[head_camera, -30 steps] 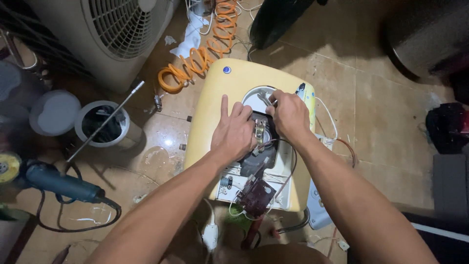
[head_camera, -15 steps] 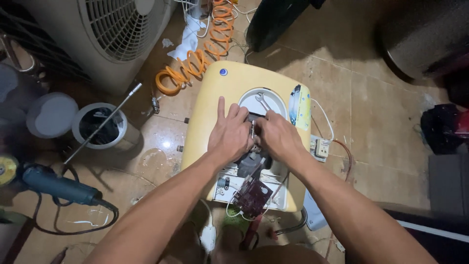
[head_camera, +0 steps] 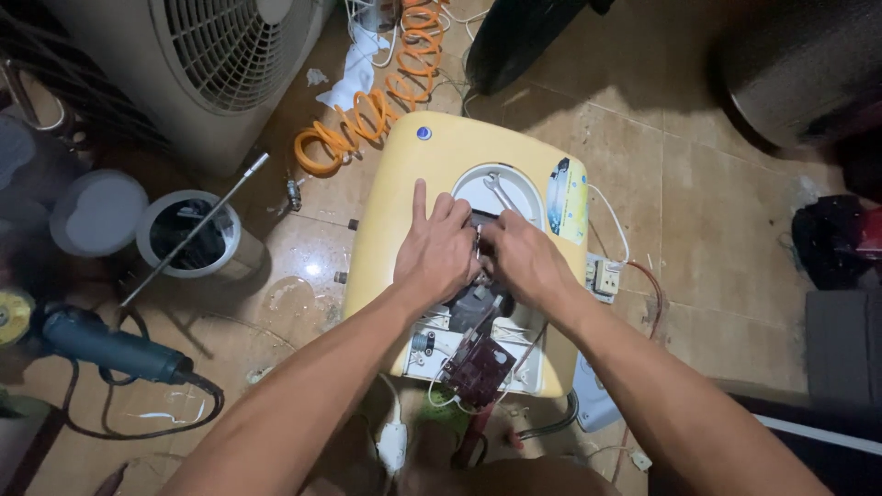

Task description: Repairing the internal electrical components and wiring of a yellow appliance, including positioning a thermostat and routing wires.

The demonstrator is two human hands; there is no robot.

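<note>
A yellow appliance casing [head_camera: 404, 211] is laid flat on the tiled floor [head_camera: 717, 230], with its inner cavity exposed. Both hands are pressed together over the middle of that casing: the left hand [head_camera: 441, 253] is spread, its index finger extended onto the yellow shell, while the right hand [head_camera: 524, 262] is curled over a dark component [head_camera: 473, 308]. Whether that part is actually gripped cannot be told, since the fingertips are hidden. A spanner [head_camera: 501, 191] is seen resting in the round white opening just beyond the hands. A dark red circuit board [head_camera: 478, 367] hangs by thin wires [head_camera: 441, 390] at the casing's near edge; these could be strained or torn if the component is pulled sharply.
</note>
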